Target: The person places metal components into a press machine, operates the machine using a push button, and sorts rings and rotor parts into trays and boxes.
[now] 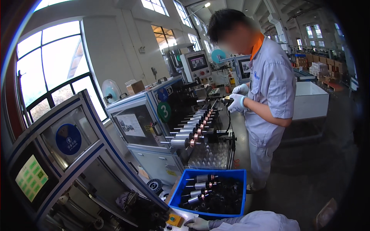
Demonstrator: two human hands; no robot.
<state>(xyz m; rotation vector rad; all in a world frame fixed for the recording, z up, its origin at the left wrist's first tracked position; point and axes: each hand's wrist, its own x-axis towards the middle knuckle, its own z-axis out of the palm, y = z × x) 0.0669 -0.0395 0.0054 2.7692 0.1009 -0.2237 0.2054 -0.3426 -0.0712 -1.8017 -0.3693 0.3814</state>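
At the bottom edge my right hand (199, 223) reaches leftward in a pale glove with dark fingertips, and its lower part is cut off by the frame. Close to its fingers sits a small yellow button box (175, 220) on a white surface. I cannot make out whether the hand grips anything. My left hand is outside the picture. Just beyond my arm stands a blue bin (244, 192). Several motor rotors (201, 185) with silver shafts lie in it, among many black, finned parts (227, 196).
A co-worker (266, 84) in white gloves stands beyond the bin, handling something at a machine. A row of rotors (192, 129) with copper ends rests on that machine (135, 123). At left rises a framed machine with a lit screen (31, 178). A white container (310, 104) stands behind the co-worker.
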